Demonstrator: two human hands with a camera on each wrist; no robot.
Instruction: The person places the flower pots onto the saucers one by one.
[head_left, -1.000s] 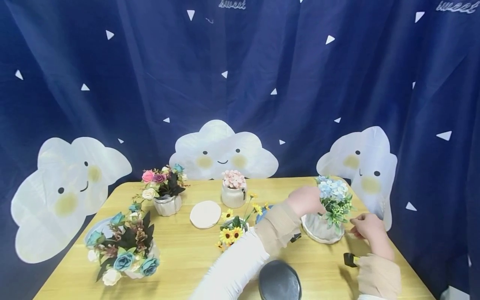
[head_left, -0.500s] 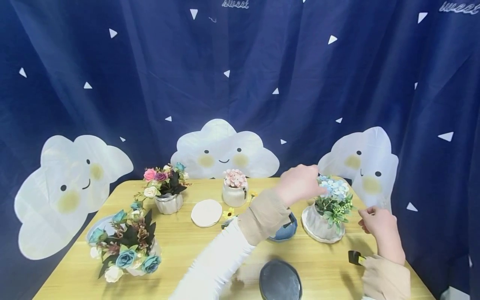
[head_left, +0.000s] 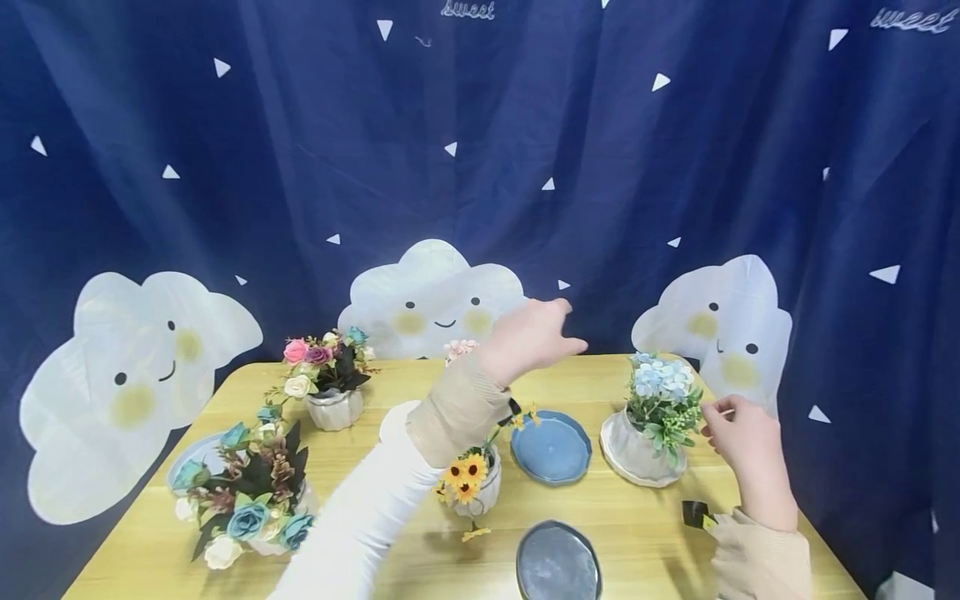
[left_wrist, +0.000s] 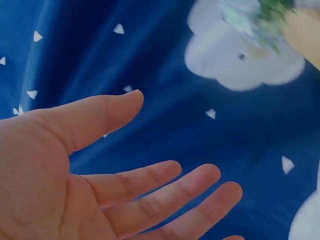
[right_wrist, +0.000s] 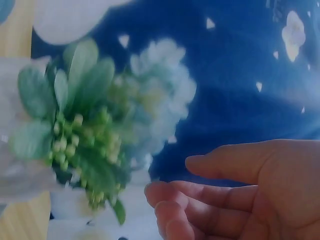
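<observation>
In the head view, a potted plant with pale blue flowers (head_left: 662, 379) and green leaves stands upright on a white scalloped saucer (head_left: 609, 454) at the right. My left hand (head_left: 528, 337) is raised over the back of the table, well left of that plant. Its fingers are extended and the thumb is apart, as the left wrist view shows, with nothing held. My right hand (head_left: 746, 437) hovers close to the plant's right side. Its fingers (right_wrist: 172, 215) bend loosely with a gap to the thumb, holding nothing; whether they brush the leaves I cannot tell.
A blue plate (head_left: 551, 450) and a dark grey plate (head_left: 558, 562) lie mid-table. Yellow flowers (head_left: 467, 475) in a pot stand beside my left forearm. Mixed roses (head_left: 315, 358) and teal roses (head_left: 251, 508) are at the left. A black object (head_left: 693, 513) is by my right wrist.
My left hand has drawn away leftward from the blue-flowered plant, opening out and uncovering the blue plate. My right hand backed off slightly, then came nearer the leaves. The plant stays on its saucer.
</observation>
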